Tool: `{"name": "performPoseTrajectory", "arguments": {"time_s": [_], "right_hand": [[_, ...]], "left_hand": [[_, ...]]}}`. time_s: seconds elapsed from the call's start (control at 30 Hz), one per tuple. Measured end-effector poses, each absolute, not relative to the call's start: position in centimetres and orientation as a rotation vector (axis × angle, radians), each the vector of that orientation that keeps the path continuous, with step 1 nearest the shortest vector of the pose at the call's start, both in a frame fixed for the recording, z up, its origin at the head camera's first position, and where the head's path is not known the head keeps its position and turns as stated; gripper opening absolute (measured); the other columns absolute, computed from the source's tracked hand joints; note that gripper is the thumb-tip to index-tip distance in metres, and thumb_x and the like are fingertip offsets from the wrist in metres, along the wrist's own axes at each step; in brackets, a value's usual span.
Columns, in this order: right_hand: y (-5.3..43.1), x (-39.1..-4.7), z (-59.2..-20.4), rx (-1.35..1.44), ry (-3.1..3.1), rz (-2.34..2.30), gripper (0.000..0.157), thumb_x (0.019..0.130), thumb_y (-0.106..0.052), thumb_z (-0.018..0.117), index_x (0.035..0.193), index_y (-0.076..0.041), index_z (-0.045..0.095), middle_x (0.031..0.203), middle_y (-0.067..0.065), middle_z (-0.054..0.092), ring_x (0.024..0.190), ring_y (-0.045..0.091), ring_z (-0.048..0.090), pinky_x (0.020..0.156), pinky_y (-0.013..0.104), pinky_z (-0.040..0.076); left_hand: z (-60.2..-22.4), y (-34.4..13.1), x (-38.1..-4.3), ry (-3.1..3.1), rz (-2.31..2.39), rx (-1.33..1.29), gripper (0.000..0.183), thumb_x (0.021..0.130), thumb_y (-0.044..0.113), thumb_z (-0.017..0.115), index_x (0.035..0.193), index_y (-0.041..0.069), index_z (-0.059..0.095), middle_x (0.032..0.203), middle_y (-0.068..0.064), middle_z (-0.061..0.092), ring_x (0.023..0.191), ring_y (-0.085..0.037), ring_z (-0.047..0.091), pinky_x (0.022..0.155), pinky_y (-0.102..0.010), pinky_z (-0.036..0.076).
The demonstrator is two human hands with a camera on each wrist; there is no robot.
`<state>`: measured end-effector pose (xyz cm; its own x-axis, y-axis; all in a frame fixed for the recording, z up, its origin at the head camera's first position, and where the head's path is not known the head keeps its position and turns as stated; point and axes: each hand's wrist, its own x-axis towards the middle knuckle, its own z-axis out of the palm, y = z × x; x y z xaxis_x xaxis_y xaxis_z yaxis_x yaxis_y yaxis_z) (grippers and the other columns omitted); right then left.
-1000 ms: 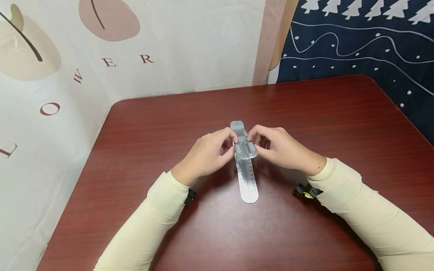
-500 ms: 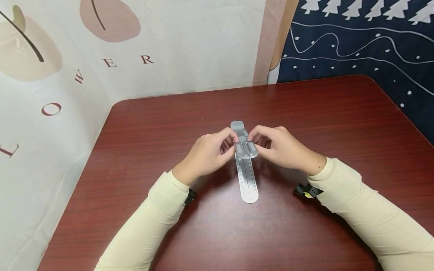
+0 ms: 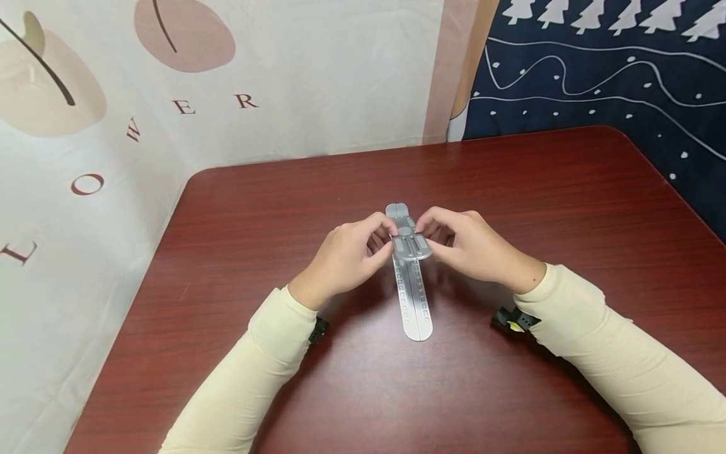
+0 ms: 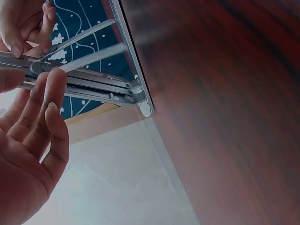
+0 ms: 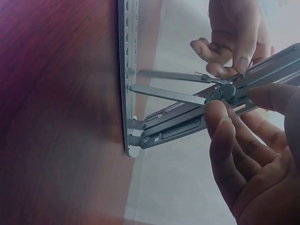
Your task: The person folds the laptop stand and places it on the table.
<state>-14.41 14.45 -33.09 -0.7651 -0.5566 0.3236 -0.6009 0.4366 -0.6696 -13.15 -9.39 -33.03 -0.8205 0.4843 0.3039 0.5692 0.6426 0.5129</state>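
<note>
A silver folding laptop stand (image 3: pixel 416 296) stands on the table, its slotted base flat on the wood. Its upper plate (image 3: pixel 412 249) slopes up from the base's far end, toward the person. Thin support struts (image 5: pixel 168 95) run from a round pivot (image 5: pixel 228 92) on the plate's side down to the base. My left hand (image 3: pixel 354 252) pinches the plate's left edge between thumb and fingers. On the opposite edge, my right hand (image 3: pixel 473 246) has the same kind of pinch near the pivot. Some fingertips are hidden under the plate.
The dark red wooden table (image 3: pixel 317 189) has rounded far corners. Behind and left of it hangs a pale printed cloth (image 3: pixel 340 75); a navy cloth with white trees (image 3: pixel 595 75) hangs at the right. A black wrist strap (image 3: pixel 515 320) sits by the right cuff.
The near end of the stand's upper plate has tilted up slightly, baring a little more of the slotted base. Both hands keep their pinch, and the right has risen a touch.
</note>
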Motion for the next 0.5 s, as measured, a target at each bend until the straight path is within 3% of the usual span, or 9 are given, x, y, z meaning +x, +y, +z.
{"name": "performPoseTrajectory", "arguments": {"time_s": [0.5], "right_hand": [[14.62, -14.44, -33.13, 1.027, -2.631, 1.282, 0.018, 0.089, 0.000, 0.066, 0.104, -0.010, 0.065, 0.083, -0.002, 0.072, 0.074, 0.009, 0.064, 0.061, 0.025, 0.052]], "left_hand": [[-32.96, -9.21, -13.14, -2.740, -0.919, -0.844, 0.014, 0.093, 0.014, 0.064, 0.106, 0.015, 0.061, 0.087, 0.006, 0.071, 0.076, -0.005, 0.066, 0.071, -0.024, 0.053]]}}
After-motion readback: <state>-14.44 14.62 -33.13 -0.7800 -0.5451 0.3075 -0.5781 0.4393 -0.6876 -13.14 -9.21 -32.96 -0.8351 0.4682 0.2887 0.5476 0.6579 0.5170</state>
